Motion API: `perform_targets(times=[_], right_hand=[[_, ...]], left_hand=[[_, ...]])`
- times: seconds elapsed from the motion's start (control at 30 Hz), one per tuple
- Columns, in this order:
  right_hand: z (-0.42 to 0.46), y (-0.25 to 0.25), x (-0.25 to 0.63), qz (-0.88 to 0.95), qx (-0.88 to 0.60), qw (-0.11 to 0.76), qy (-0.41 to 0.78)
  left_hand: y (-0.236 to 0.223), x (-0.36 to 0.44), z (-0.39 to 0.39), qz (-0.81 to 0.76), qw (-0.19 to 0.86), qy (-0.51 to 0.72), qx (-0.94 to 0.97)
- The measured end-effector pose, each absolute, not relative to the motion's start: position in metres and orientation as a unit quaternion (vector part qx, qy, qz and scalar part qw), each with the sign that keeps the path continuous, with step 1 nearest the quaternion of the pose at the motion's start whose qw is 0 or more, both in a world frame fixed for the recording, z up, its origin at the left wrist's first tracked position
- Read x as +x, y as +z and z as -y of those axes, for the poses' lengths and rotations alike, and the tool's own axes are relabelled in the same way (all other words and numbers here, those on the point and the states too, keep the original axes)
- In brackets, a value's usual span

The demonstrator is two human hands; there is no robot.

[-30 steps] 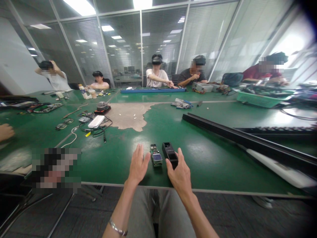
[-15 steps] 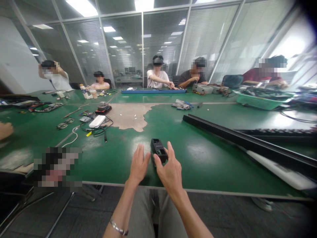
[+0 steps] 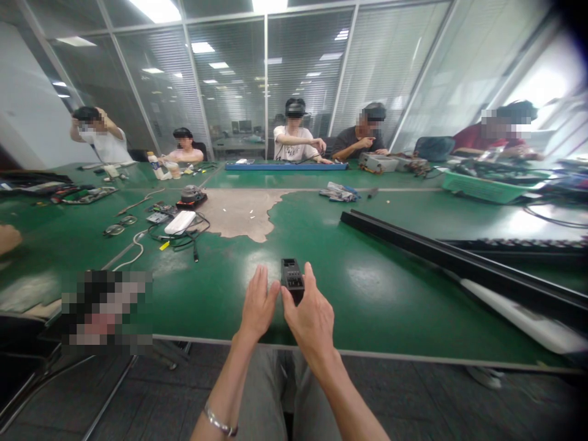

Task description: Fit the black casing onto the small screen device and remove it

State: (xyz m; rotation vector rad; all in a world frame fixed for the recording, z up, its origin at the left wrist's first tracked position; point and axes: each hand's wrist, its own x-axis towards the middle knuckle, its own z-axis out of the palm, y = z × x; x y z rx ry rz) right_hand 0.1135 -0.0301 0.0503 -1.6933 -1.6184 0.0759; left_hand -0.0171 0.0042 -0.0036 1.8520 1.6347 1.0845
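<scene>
A small black box-shaped device with rectangular openings on its face stands at the table's near side. My right hand has its thumb at the device's left edge and its index finger along the right edge, holding it between them; the other fingers are mostly hidden. My left hand, a metal bracelet on its wrist, is held just left of the device. Its fingers are stretched out and nothing is in them.
On the green table, a white adapter with cables and glasses lie left. Gloves lie farther back. A long black bar and a green basket are on the right. Several people sit across.
The device has turned slightly, and its lower opening looks different. My right hand has moved a little left and its thumb and index finger are closer together. My left hand has hardly moved.
</scene>
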Motion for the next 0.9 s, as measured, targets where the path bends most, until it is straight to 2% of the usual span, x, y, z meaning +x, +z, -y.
perform_targets(times=[0.23, 0.53, 0.7, 0.9], right_hand=[[0.033, 0.032, 0.117, 0.635, -0.673, 0.376, 0.05], [0.036, 0.008, 0.119, 0.642, -0.646, 0.411, 0.032], [0.031, 0.006, 0.12, 0.652, -0.602, 0.459, 0.045], [0.026, 0.004, 0.117, 0.647, -0.612, 0.45, 0.064]], left_hand=[[-0.003, -0.017, -0.004, -0.585, 0.21, 0.385, 0.682], [-0.004, -0.018, -0.003, -0.582, 0.185, 0.377, 0.697], [-0.004, -0.017, -0.003, -0.588, 0.178, 0.366, 0.699], [-0.005, -0.017, -0.004, -0.588, 0.173, 0.353, 0.707]])
